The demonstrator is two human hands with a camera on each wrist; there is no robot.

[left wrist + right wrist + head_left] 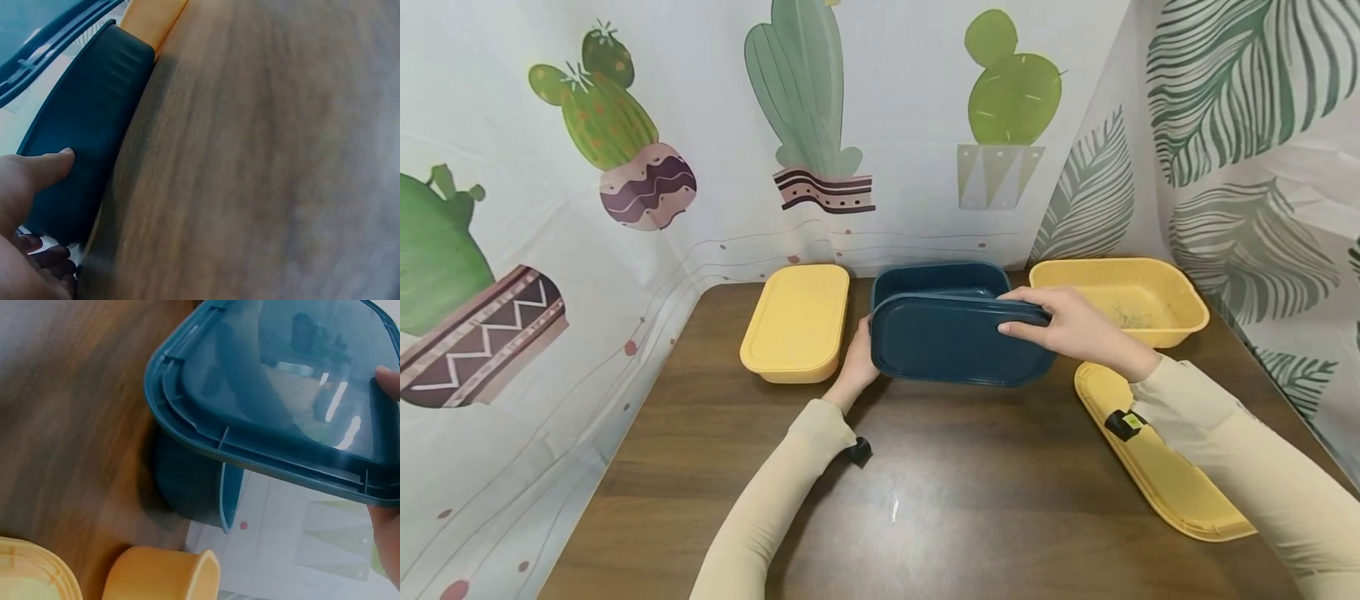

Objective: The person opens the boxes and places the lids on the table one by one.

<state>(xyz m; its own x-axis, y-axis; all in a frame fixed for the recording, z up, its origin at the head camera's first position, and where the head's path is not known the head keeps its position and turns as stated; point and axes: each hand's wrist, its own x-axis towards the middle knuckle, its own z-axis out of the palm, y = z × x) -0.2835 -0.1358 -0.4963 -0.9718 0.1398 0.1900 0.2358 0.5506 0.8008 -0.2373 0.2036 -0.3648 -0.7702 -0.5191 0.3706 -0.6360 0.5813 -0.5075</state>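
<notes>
My right hand point(1075, 329) pinches a dark blue lid point(958, 342) near its right end. The lid tilts in front of a dark blue rectangular container point(940, 277), hiding most of it in the head view. Its ribbed underside rim shows in the right wrist view. My left hand point(859, 360) grips the left end of the container point(94, 119), thumb on the long wall and fingers curled round the end. Inside the container, only a strip of the far wall shows above the lid.
Left of the blue container stands a yellow container with its lid on point(797, 321). An uncovered yellow container point(1157, 292) stands at the back right, a loose yellow lid point(1187, 492) lying partly under my right forearm. A patterned cloth point(910, 100) hangs behind the wooden table point(925, 492).
</notes>
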